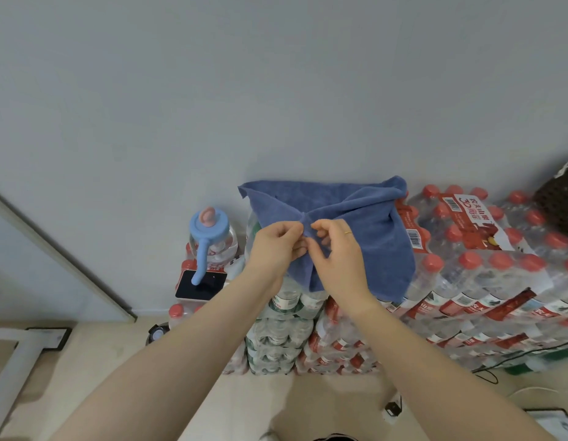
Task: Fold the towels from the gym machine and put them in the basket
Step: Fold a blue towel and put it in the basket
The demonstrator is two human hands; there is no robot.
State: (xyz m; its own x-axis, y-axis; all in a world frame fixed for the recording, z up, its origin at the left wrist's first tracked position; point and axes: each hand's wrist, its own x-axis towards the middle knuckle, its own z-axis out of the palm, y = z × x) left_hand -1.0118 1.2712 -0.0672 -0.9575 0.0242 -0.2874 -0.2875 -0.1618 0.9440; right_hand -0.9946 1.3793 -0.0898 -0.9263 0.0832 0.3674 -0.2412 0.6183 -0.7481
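Head view shows your left hand [278, 246] and right hand [335, 249] both pinching the soft blue terry towel [356, 230] at one bunched point in front of you, its cloth draped over stacked shrink-wrapped packs of red-capped water bottles [486, 275]. A clear bottle with a blue lid and straw [209, 237] stands on packs just left of the towel. Bare beige floor [85, 377] lies open at lower left.
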